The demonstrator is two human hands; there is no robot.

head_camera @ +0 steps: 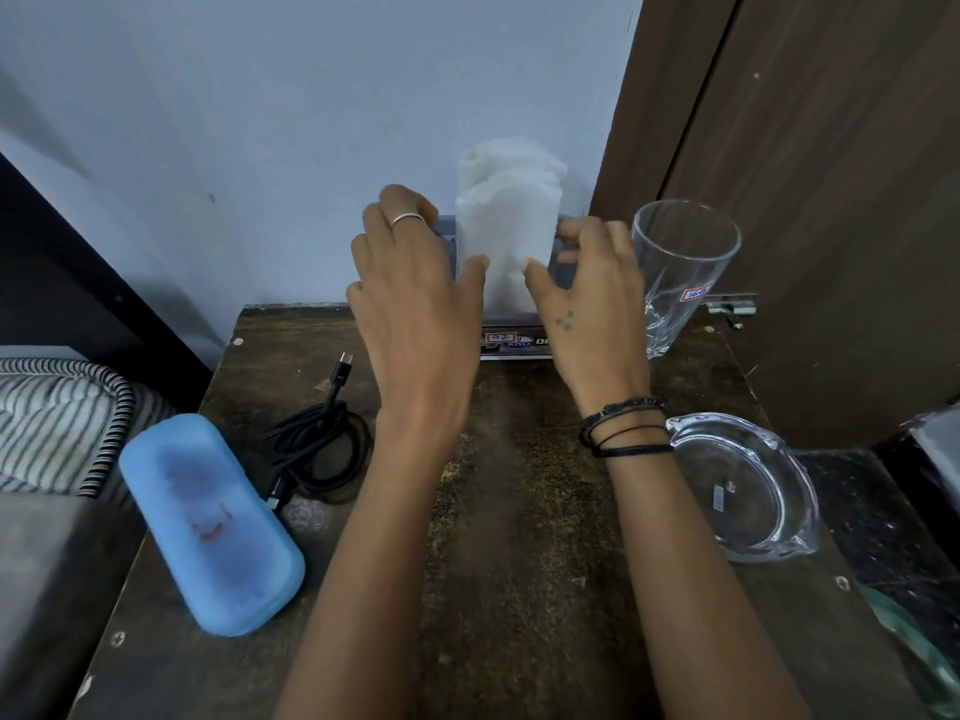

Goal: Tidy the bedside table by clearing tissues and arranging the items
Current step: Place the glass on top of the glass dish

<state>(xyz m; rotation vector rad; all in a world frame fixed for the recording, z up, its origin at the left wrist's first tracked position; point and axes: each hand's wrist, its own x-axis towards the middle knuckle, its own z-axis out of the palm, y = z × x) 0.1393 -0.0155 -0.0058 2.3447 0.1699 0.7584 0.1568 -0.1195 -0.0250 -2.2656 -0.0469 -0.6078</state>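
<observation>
A clear tissue holder (511,341) stands at the back of the dark wooden bedside table (519,589), against the wall. White tissues (506,200) stick up out of it. My left hand (410,298) grips the holder's left side, and my right hand (592,298) grips its right side, thumbs at the front. A blue case (208,522) lies at the front left. A coiled black cable (317,444) lies beside it. An empty drinking glass (680,267) stands at the back right. A glass ashtray (748,485) sits at the right edge.
A striped cushion (57,413) lies on the bed to the left of the table. A brown wooden door (831,174) rises behind the glass on the right. A dark speckled surface (893,537) adjoins the table's right side.
</observation>
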